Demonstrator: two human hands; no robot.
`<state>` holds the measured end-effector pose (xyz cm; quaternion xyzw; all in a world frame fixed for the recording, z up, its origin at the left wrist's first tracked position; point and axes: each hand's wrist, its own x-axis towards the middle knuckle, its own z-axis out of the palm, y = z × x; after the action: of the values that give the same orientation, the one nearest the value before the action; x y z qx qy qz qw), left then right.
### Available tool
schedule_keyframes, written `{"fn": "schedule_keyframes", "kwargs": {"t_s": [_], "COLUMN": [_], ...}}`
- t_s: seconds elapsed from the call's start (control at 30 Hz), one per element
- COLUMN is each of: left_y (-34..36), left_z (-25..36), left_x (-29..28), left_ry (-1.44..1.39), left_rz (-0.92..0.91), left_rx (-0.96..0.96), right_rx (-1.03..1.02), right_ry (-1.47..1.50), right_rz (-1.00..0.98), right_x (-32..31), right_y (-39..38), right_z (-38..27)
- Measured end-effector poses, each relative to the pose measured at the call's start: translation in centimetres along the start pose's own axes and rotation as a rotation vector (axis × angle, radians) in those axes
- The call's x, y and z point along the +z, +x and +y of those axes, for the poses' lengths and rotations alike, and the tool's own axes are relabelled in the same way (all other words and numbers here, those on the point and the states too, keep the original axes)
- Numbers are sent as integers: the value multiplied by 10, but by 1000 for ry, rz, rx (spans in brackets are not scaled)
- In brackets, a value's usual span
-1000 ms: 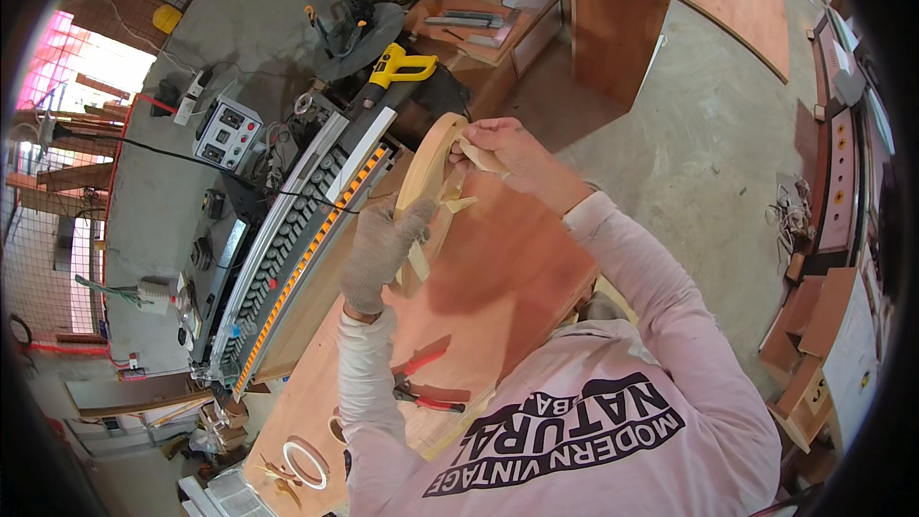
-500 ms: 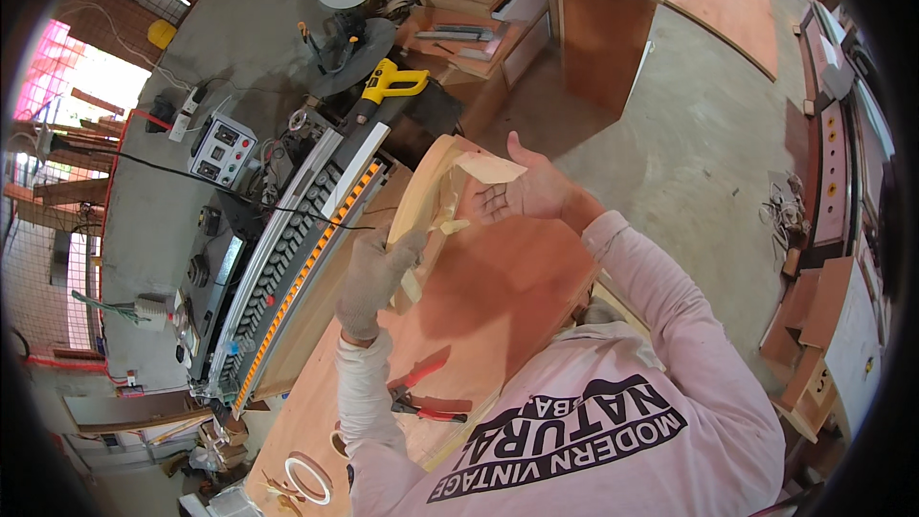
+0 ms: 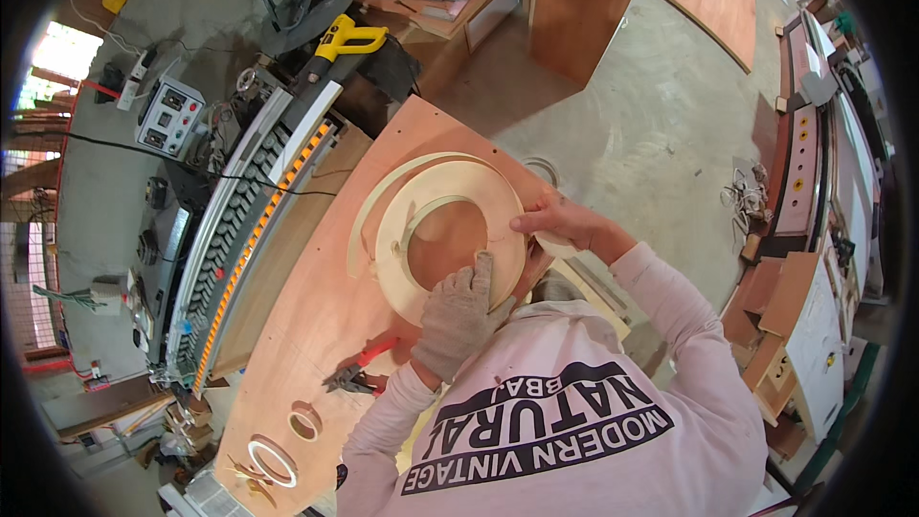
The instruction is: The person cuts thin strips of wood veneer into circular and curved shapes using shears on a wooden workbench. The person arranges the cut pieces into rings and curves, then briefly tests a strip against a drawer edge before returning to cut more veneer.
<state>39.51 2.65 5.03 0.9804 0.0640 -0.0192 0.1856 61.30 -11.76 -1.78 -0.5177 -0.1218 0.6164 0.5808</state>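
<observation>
A wide cream roll of edge banding lies flat over a plywood board, with a loose strip curving off its upper left side. My left hand, in a grey knitted glove, grips the roll's near rim, fingers reaching to the central hole. At the right rim my bare right hand closes on the roll, thumb on top; its other fingers are partly hidden. Red-handled pliers rest on the board close to my left wrist.
On the board's near-left end lie a white ring and a small tan ring. A yellow heat gun sits by a long machine with an orange-marked rail. Cabinets stand beyond; a tangle of cord lies at right.
The roll, tilted up before, now lies flat in view. My right hand has gone from an open palm to holding its rim; my gloved left hand has moved nearer and to the right.
</observation>
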Motion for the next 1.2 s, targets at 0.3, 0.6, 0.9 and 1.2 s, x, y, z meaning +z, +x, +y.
{"fn": "schedule_keyframes", "kwargs": {"t_s": [0.3, 0.6, 0.9, 1.2], "left_y": [34, 71, 70, 72], "left_z": [-54, -28, -13, -5], "left_x": [17, 21, 32, 38], "left_ry": [-594, -1717, -1666, -1749], "left_rz": [-13, -561, -613, -513], "left_rx": [-223, -439, -583, -586], "right_rx": [-18, 202, 132, 391], "right_ry": [-93, 1, -871, -445], "right_rz": [84, -185, -565, -520], "right_x": [12, -18, -49, -34], "right_y": [-13, -20, 12, 7], "right_z": [22, 31, 14, 34]}}
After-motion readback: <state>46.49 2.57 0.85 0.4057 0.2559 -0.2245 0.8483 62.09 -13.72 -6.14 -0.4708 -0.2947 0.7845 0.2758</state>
